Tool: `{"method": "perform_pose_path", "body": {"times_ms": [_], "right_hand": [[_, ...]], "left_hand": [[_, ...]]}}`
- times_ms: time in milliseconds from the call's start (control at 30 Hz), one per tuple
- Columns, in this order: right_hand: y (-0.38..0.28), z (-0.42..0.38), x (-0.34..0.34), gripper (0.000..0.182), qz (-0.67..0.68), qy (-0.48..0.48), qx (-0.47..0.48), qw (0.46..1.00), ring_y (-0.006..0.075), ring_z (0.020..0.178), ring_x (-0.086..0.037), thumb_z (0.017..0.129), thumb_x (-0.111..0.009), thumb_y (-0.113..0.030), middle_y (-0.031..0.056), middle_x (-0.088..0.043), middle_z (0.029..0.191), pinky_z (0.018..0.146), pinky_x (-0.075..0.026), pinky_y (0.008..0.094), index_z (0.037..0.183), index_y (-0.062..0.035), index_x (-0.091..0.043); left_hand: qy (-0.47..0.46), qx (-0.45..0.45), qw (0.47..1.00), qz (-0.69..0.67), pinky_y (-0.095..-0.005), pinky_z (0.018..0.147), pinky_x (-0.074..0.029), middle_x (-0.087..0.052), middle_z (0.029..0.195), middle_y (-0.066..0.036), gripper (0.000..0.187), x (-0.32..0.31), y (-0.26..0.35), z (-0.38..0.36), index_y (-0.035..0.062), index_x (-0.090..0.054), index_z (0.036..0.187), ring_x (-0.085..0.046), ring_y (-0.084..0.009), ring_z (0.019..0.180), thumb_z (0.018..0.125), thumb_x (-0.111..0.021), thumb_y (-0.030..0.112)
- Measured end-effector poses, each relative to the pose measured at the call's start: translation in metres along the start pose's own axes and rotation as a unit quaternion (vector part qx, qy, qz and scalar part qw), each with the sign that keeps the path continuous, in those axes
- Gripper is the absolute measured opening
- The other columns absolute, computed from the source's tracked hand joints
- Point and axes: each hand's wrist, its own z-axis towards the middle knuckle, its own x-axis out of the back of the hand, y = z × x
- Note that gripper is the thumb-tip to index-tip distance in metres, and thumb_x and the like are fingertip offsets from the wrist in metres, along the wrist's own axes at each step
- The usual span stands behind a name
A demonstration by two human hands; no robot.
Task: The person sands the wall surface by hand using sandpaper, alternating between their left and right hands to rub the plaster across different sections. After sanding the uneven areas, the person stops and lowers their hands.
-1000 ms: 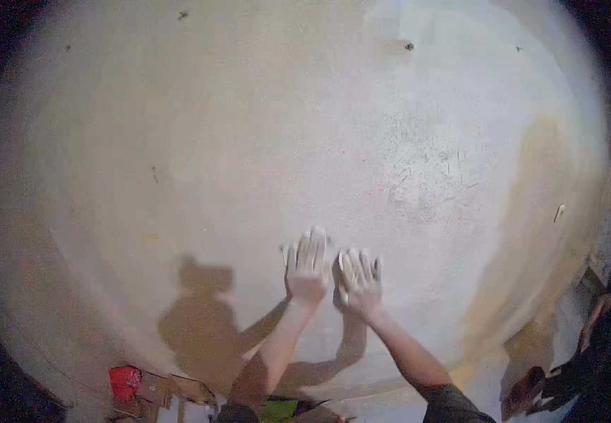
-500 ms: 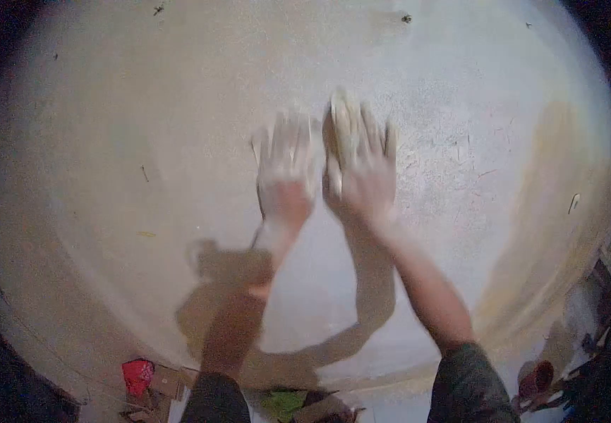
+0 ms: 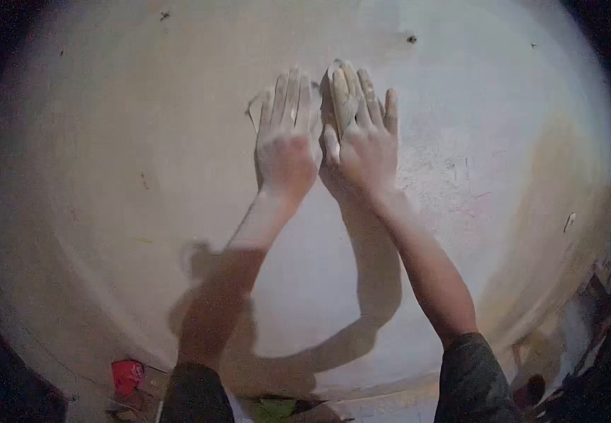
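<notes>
My left hand (image 3: 288,141) lies flat against a pale wall (image 3: 319,275), fingers stretched upward and coated in whitish dust. A thin pale sheet edge (image 3: 252,106) sticks out beside its fingers; the sheet's kind is hidden under the hand. Close by on the right, my right hand (image 3: 365,141) is also flat and dusty, fingers pointing up and slightly apart. Under and around its index and middle fingers shows a yellowish, folded-looking piece (image 3: 344,88), perhaps the same sort of sheet. Both arms reach up from dark sleeves.
Small dark marks (image 3: 411,39) dot the upper wall, and scuffs (image 3: 454,194) lie right of my hands. Down at floor level are a red item (image 3: 128,376), a green item (image 3: 277,407) and dim clutter (image 3: 531,388) at lower right.
Both hands have slid up the wall together, still flat and side by side. The view has tilted slightly, so the wall marks sit a little lower in it.
</notes>
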Motion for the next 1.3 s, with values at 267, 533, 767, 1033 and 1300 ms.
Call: {"method": "perform_pose_path", "body": {"times_ms": [267,533,767,1033,1300], "right_hand": [[-0.031,-0.234,-0.016,0.066,0.011,-0.118,-0.038,0.992,0.0273,0.149,-0.028,0.093,-0.047,-0.036,0.0114,-0.035,0.158,0.121,-0.006,0.0558,0.152,-0.0086,-0.038],[-0.03,-0.026,0.029,0.063,0.049,-0.006,0.054,0.997,0.0291,0.149,-0.026,0.096,-0.044,-0.031,0.0132,-0.035,0.157,0.121,-0.013,0.0531,0.152,-0.005,-0.033],[-0.027,-0.026,0.009,0.064,0.043,-0.01,0.028,0.999,0.0294,0.15,-0.023,0.097,-0.042,-0.035,0.0128,-0.032,0.159,0.121,-0.007,0.0535,0.154,-0.0064,-0.03],[-0.056,-0.258,0.017,0.056,0.069,-0.158,0.101,0.98,0.0255,0.142,-0.041,0.086,-0.06,-0.031,0.0087,-0.051,0.147,0.12,-0.01,0.0591,0.139,-0.0165,-0.056],[-0.013,0.017,0.013,0.056,0.043,0.062,0.058,0.995,0.0287,0.145,-0.034,0.095,-0.048,-0.03,0.0111,-0.041,0.154,0.12,-0.015,0.0546,0.148,-0.0099,-0.043]], "left_hand": [[-0.088,0.059,0.994,-0.004,-0.049,0.115,-0.031,-0.046,0.149,-0.02,0.057,-0.011,0.076,-0.246,-0.0037,-0.048,0.142,-0.045,-0.0347,0.138,0.088,-0.056,0.015],[-0.047,0.046,0.996,0.053,-0.0508,0.117,-0.027,-0.04,0.151,-0.025,0.056,0.043,0.03,-0.081,-0.0063,-0.045,0.142,-0.036,-0.0396,0.142,0.09,-0.051,0.014],[-0.029,0.081,0.996,-0.019,-0.0579,0.12,-0.016,-0.044,0.15,-0.022,0.059,0.03,0.019,-0.063,-0.0041,-0.042,0.145,-0.031,-0.0397,0.145,0.095,-0.053,0.025],[-0.114,0.067,0.991,0.009,-0.0529,0.119,-0.022,-0.037,0.153,-0.025,0.058,0.043,0.086,-0.303,-0.0063,-0.042,0.144,-0.031,-0.0397,0.144,0.09,-0.05,0.014],[0.013,-0.005,0.999,0.041,-0.0515,0.12,-0.022,-0.038,0.152,-0.025,0.058,0.036,0.003,-0.009,-0.0055,-0.044,0.143,-0.033,-0.0401,0.143,0.088,-0.052,0.01]]}}
